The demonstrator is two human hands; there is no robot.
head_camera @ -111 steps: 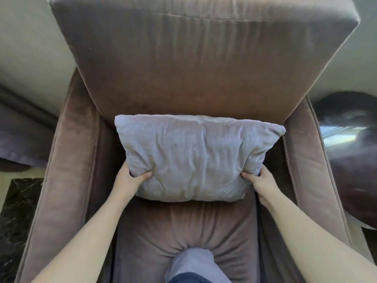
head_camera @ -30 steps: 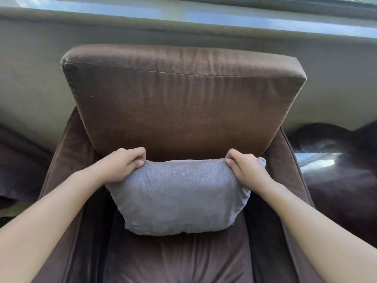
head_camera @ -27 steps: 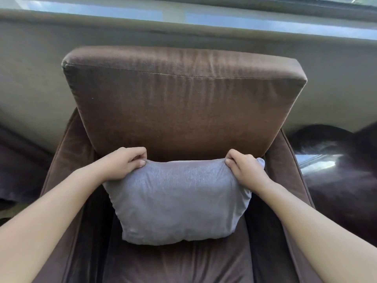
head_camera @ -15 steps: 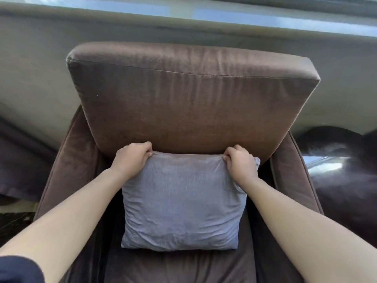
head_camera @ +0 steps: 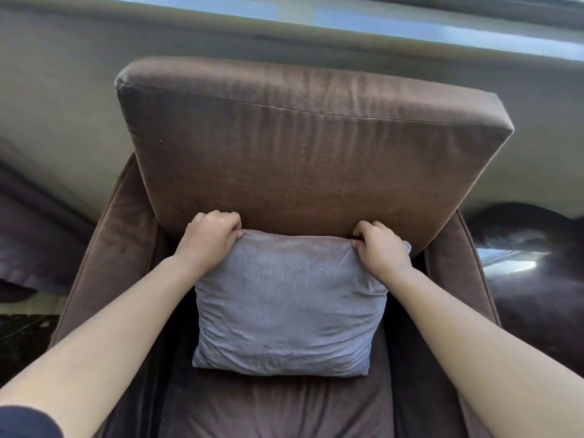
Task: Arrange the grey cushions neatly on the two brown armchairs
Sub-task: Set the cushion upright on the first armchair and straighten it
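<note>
Pinching both top corners, the left hand (head_camera: 211,240) & right hand (head_camera: 380,248) grip the grey cushion (head_camera: 286,306), fingers curled tight into the fabric. Cushion stands upright on the seat, top edge touching the armchair's back pad (head_camera: 309,147), roughly centred w/ the pad. Looks nearly done for this brown armchair (head_camera: 123,248): just let go, maybe a square-up. Second chair not in view, so can't judge it. Both forearms reach straight fwd toward the back pad, wrists bent down.
</note>
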